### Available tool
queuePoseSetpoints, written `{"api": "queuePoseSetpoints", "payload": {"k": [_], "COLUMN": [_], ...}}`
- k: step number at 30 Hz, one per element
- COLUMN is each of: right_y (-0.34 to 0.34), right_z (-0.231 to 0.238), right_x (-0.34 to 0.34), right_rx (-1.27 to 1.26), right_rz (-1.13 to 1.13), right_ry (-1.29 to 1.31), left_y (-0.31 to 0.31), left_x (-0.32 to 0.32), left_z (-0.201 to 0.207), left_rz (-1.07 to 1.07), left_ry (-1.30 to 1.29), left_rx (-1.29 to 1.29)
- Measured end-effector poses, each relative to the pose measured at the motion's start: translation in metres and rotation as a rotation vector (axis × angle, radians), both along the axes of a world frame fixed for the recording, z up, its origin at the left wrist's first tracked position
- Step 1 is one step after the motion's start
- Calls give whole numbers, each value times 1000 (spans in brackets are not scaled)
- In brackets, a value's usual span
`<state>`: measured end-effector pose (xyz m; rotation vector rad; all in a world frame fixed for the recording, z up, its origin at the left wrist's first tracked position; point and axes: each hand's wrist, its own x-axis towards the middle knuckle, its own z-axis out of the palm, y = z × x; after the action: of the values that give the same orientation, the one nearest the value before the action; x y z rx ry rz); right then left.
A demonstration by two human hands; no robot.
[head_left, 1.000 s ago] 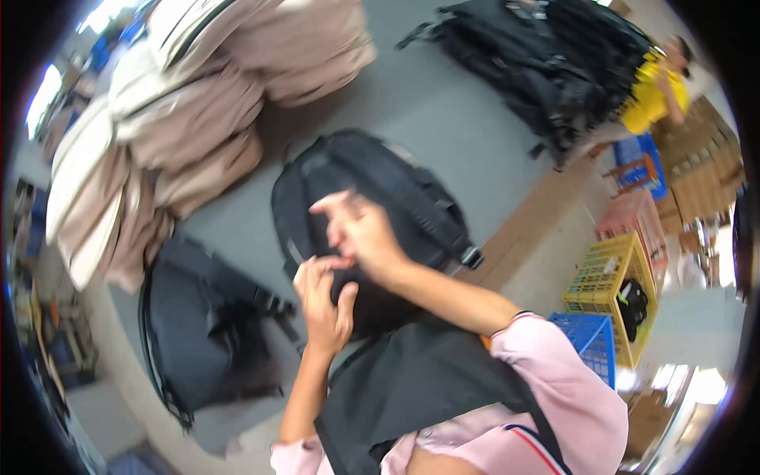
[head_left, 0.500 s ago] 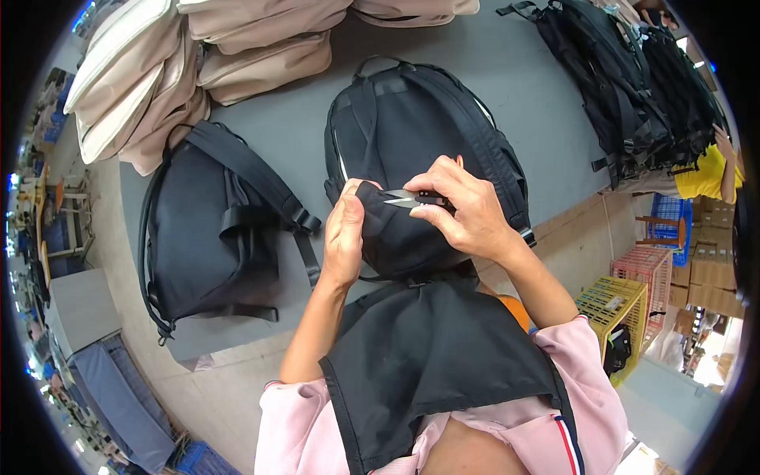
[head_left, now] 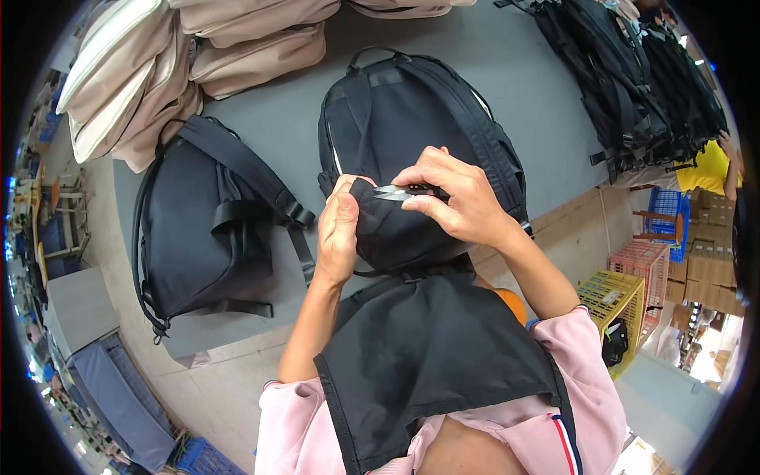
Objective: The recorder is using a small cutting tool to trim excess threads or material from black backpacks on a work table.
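A black backpack (head_left: 419, 111) lies on the grey table in front of me, its straps facing up. Between the thumb and fingers of my left hand (head_left: 339, 229) is a piece of black strap (head_left: 363, 192), raised off the pack. My right hand (head_left: 455, 194) is closed around small thread snips (head_left: 393, 192) with silver blades and a dark grip. The blade tips point left and are at the strap piece; whether they touch a thread is too small to tell. A second black backpack (head_left: 202, 229) rests on the table to the left.
Beige bags (head_left: 261, 59) are piled at the far left of the table (head_left: 507, 47). More black backpacks (head_left: 609, 87) lie at the far right, near a person in a yellow top (head_left: 708, 170). Yellow (head_left: 609, 297) and pink crates (head_left: 641, 261) stand on the floor at right.
Both hands and the snips have shifted slightly left in the picture, as has the whole table scene. The snips' blades now look a little farther apart.
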<state>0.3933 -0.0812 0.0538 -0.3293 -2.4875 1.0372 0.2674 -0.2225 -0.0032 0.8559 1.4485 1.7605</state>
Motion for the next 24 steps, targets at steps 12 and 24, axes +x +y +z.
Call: {"api": "queuePoseSetpoints", "payload": {"k": [12, 24], "right_y": [-3, -11], "right_z": [0, -10], "right_x": [-2, 1], "right_rx": [80, -172], "right_rz": [4, -256], "right_ry": [18, 120], "left_y": [-1, -4], "left_x": [-1, -19], "left_z": [-1, 9], "left_rz": [-16, 35], "left_ry": [45, -121], "left_rx": [12, 49]}}
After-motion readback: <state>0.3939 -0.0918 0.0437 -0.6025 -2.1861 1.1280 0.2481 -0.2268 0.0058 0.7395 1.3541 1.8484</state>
